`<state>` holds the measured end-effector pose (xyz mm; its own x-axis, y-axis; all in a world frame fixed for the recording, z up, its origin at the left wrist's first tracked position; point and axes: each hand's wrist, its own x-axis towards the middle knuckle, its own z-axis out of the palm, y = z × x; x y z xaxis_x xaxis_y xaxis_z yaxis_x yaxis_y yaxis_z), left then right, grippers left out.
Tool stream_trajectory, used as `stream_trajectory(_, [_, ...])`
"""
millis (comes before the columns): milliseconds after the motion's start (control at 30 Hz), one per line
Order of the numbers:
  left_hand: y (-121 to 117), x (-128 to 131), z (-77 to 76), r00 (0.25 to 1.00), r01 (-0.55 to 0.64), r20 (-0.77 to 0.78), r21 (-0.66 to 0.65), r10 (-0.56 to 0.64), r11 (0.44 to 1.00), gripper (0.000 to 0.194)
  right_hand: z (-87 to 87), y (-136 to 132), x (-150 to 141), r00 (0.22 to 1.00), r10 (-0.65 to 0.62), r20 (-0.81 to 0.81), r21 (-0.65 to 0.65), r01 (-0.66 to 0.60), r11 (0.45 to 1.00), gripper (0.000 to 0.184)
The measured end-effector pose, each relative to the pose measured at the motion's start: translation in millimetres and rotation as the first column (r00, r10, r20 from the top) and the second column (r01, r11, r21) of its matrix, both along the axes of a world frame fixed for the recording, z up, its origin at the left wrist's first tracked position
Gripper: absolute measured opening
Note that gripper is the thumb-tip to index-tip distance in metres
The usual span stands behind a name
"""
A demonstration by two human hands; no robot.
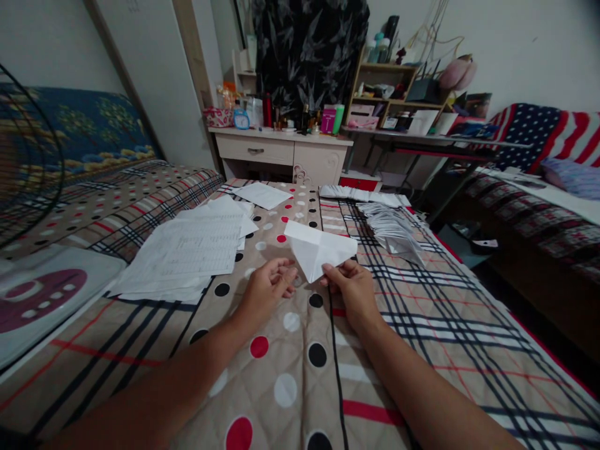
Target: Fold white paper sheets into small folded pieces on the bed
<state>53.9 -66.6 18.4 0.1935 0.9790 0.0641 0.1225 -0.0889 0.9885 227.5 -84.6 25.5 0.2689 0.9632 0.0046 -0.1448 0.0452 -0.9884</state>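
A folded sheet of white paper (320, 247), with a pointed lower end and a wide band across its top, is held above the quilted bedspread (300, 350). My right hand (349, 284) pinches its lower right edge between thumb and fingers. Close by on the left, my left hand (272, 281) has its fingers curled with small gaps between them, apart from the paper, and nothing shows in it. Left of it lies a loose stack of printed sheets (197, 244). Several folded papers (389, 228) lie in an overlapping row beyond my right hand.
Another white sheet (263, 195) lies farther back, and a flattened strip of folded paper (363, 195) sits at the far right. A white plastic lid or box (100, 269) is at the left, near a fan (28, 156). A white dresser (281, 153) stands beyond the bed.
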Motion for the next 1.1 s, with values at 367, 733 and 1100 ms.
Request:
stream_trajectory(367, [-3.8, 20.3, 8.3, 0.987, 0.147, -0.041, -0.12, -0.153, 0.982, 0.037, 1.0, -2.9, -1.6, 0.991, 0.096, -0.095, 0.056, -0.091, 0.994, 0.03])
stream_trajectory(733, [-7.3, 16.6, 10.7, 0.978, 0.198, -0.032, -0.143, -0.205, 0.97, 0.031, 1.7, -4.1, -9.0, 0.993, 0.098, -0.066, 0.016, -0.097, 0.995, 0.026])
stream_trajectory(1100, [-7.3, 18.6, 9.0, 0.974, 0.227, 0.026, -0.116, -0.226, 0.967, 0.028, 3.6, -7.9, -11.7, 0.99, 0.044, -0.136, 0.039, -0.039, 0.998, 0.024])
